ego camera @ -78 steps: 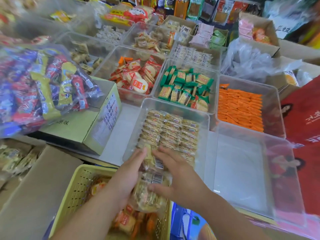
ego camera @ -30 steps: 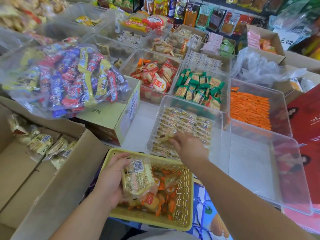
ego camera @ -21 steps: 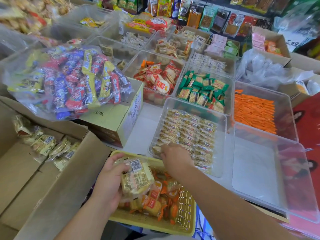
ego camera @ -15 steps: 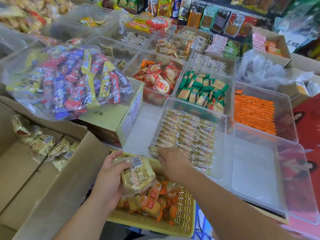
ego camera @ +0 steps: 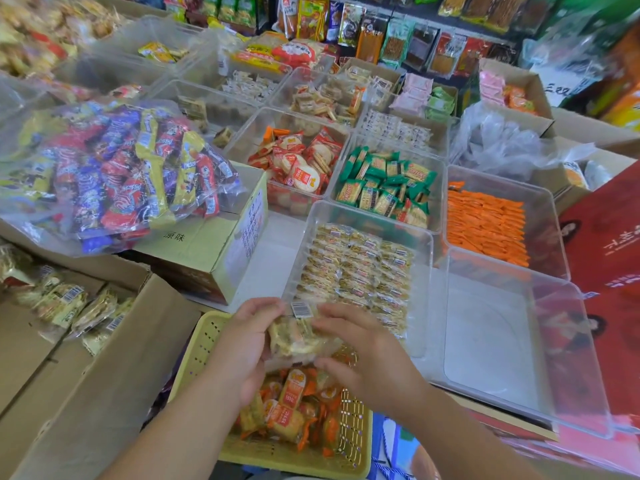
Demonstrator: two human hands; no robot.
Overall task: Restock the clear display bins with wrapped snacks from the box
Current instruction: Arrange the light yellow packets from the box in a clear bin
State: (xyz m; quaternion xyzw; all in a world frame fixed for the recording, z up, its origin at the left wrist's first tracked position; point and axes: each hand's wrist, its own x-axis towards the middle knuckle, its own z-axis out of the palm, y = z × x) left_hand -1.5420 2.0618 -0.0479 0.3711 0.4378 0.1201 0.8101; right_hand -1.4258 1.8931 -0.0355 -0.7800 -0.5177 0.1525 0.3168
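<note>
Both hands hold a stack of clear-wrapped pale snacks [ego camera: 298, 336] above the yellow basket [ego camera: 204, 344]. My left hand [ego camera: 247, 344] grips the stack's left side, and my right hand [ego camera: 360, 351] curls round its right side, thumb beneath. Just beyond them a clear bin [ego camera: 424, 282] holds neat rows of the same wrapped snacks [ego camera: 356, 271]. The cardboard box [ego camera: 104, 386] at the lower left holds more of these packets [ego camera: 65, 303].
An empty clear bin [ego camera: 491, 344] stands right of the filled one. Further bins hold orange wafers [ego camera: 485, 223], green packets [ego camera: 384, 185] and red packets [ego camera: 298, 161]. A big bag of mixed sweets [ego camera: 114, 174] lies on a yellow-green carton [ego camera: 214, 237]. The basket holds orange-wrapped snacks [ego camera: 294, 407].
My right hand came back from the snack bin to the stack. My left hand lifted the stack up and toward the bin's near edge, and both hands now hold it.
</note>
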